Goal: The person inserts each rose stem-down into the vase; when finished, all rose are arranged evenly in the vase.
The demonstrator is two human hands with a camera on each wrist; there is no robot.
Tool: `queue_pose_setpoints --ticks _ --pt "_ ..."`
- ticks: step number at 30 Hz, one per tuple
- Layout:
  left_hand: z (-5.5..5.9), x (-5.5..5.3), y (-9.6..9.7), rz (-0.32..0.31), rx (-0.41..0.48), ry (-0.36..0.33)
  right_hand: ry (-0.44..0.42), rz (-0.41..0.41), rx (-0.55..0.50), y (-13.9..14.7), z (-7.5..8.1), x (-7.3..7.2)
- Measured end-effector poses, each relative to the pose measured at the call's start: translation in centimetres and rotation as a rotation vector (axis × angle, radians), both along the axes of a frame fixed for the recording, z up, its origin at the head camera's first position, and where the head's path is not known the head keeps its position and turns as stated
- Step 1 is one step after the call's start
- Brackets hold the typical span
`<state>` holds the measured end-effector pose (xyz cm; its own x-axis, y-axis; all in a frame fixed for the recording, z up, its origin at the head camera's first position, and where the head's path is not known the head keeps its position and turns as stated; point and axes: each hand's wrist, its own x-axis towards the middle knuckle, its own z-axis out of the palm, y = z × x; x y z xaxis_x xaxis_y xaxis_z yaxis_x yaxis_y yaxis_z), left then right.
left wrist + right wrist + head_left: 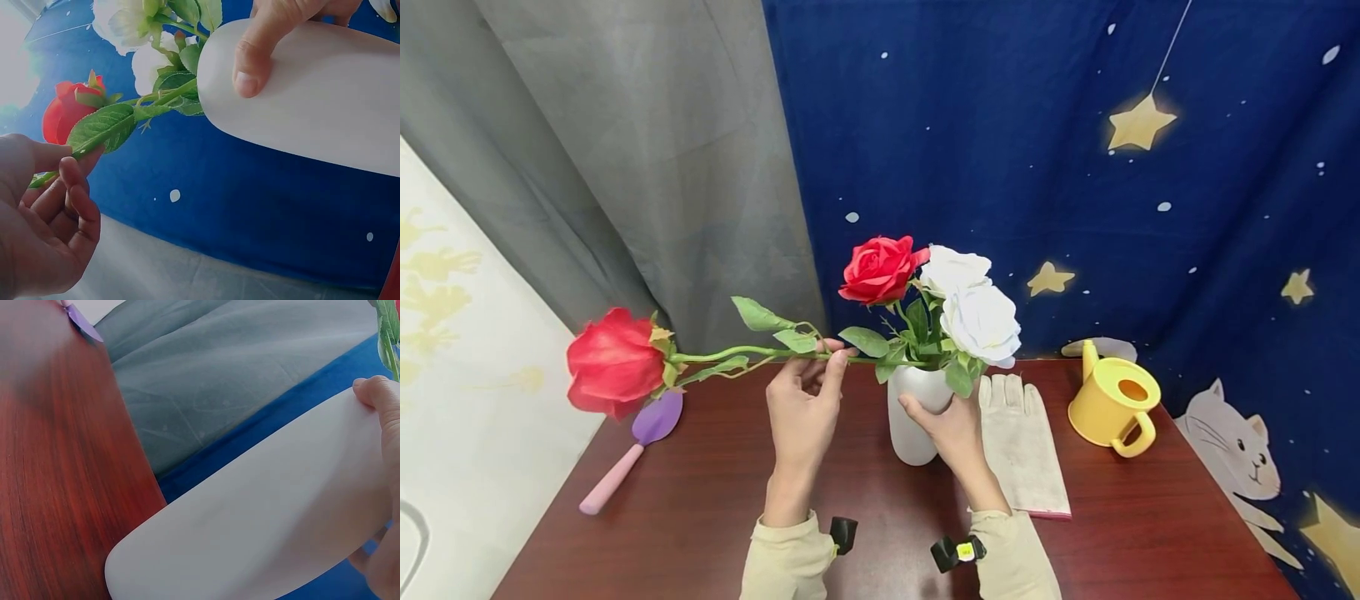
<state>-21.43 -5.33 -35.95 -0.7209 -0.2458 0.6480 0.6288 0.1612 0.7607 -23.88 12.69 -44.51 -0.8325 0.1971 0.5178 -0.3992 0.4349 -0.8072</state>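
My left hand (805,408) pinches the green stem of a large red rose (616,362) between thumb and fingers. That stem lies nearly level, its bloom out to the left and its other end at the mouth of a white vase (910,429). My right hand (953,429) grips the vase near its top, thumb across the front, as the right wrist view also shows on the vase (250,512). Out of the vase rise another red rose (882,271) and white roses (981,323) with green leaves. Whether the held stem's end is inside the mouth is hidden by leaves.
A small trowel (657,419) with a purple blade and pink handle lies on the left of the dark red table (700,533). Right of the vase are a pale work glove (1024,454) and a yellow watering can (1101,408). Curtains (700,167) hang behind.
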Motion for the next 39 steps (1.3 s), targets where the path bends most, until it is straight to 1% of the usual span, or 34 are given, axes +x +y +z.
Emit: queue_pose_setpoints --ticks 5,9,11,19,24,27,31,34,36,39 --pt "0.3 -0.5 0.5 0.046 -0.094 -0.01 0.007 0.002 0.002 0.0 0.0 0.0" --pt "0.7 -0.9 1.2 0.045 -0.202 -0.017 0.012 0.003 0.003 0.0 0.0 0.0" --pt "0.8 -1.0 1.5 0.039 -0.233 -0.02 0.015 0.003 0.008 0.0 0.0 0.0" --pt "0.3 -1.3 2.3 0.058 -0.254 -0.027 0.0 -0.002 0.017 0.1 -0.1 0.0" --pt "0.2 -1.4 2.7 0.059 -0.259 -0.031 -0.003 0.005 0.012 0.0 -0.2 0.0" --pt "0.1 -1.5 3.1 0.061 -0.3 -0.043 0.002 0.006 0.013 0.0 -0.2 0.0" --pt "0.0 -1.8 3.6 0.093 -0.381 -0.03 -0.002 0.004 0.022 0.0 -0.2 0.0" --pt "-0.3 -2.1 4.1 0.118 -0.407 -0.019 -0.009 0.006 0.023 0.0 -0.1 0.0" --pt "-0.6 -2.4 4.4 0.115 -0.409 -0.026 -0.015 0.007 0.016 0.0 0.0 0.0" --pt "-1.1 -2.6 4.8 0.11 -0.385 -0.058 -0.026 0.011 -0.001 0.0 0.1 0.1"
